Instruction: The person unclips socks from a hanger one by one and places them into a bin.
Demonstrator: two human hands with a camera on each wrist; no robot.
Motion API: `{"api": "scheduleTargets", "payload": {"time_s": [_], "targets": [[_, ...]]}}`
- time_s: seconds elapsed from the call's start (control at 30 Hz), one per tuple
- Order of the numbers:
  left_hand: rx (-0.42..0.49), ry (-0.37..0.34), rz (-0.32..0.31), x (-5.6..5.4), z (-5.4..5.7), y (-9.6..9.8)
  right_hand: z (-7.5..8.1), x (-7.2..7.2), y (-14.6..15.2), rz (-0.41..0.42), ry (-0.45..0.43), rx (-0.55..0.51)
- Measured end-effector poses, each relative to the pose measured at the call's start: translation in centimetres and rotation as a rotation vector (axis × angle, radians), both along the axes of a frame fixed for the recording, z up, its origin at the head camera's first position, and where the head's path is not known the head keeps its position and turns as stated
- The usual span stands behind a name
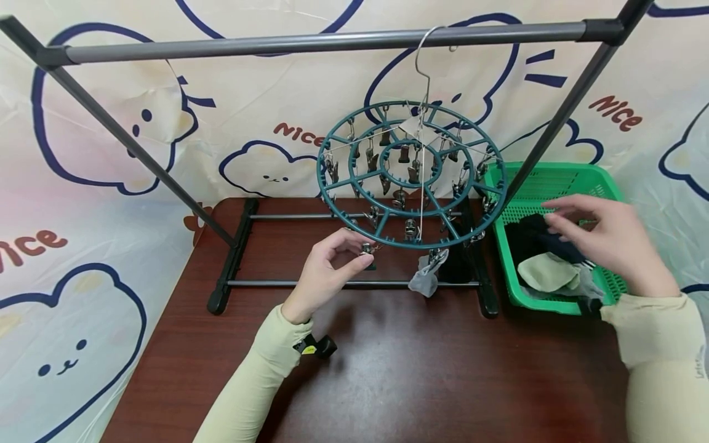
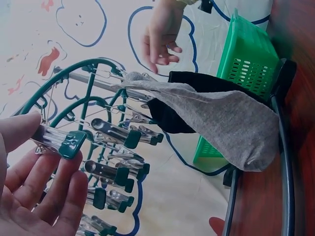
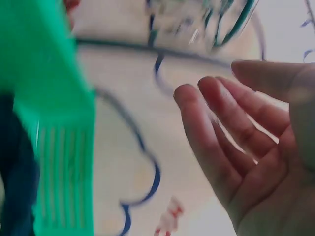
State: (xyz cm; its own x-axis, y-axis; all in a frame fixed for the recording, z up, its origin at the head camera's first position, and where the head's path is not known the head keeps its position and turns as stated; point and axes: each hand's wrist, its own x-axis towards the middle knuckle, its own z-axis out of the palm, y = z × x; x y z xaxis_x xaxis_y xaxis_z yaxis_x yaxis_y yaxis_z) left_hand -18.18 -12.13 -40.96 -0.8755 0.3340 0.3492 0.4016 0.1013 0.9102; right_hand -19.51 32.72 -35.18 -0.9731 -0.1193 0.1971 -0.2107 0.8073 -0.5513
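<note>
A round green drying hanger [image 1: 411,243] with several metal clips hangs by its hook from a grey bar. At its near edge my left hand [image 1: 332,261] pinches a clip [image 2: 59,140] with green tips between thumb and fingers. A grey sock [image 2: 216,110] hangs from another clip to the right, and a black sock [image 2: 189,81] hangs behind it. My right hand [image 1: 612,240], fingers relaxed and holding nothing, is above a green basket [image 1: 559,175]. Inside the basket lie dark cloth [image 1: 534,237] and a pale green piece [image 1: 548,272].
The drying rack's grey bar [image 1: 249,45] crosses above the hanger. Its slanted legs [image 1: 138,154] come down to black feet [image 1: 221,295] on the brown table [image 1: 421,369]. A patterned sheet [image 1: 83,344] covers the back and the left side.
</note>
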Motion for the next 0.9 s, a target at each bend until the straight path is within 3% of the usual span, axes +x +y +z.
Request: {"api": "scheduleTargets", "payload": {"time_s": [0.2, 0.5, 0.7, 0.9], "targets": [[-0.016, 0.011, -0.022, 0.0, -0.1, 0.2, 0.1, 2.1, -3.9, 0.240, 0.047, -0.016], [-0.027, 0.006, -0.038, 0.1, -0.1, 0.4, -1.4, 2.8, -8.2, 0.506, -0.064, -0.025], [-0.023, -0.007, -0.065, 0.1, -0.3, 0.5, -3.3, 2.1, -10.3, 0.503, -0.164, -0.027], [-0.037, -0.003, -0.087, 0.3, -0.6, 0.8, -4.3, 1.1, -12.0, 0.510, -0.110, 0.033]]}}
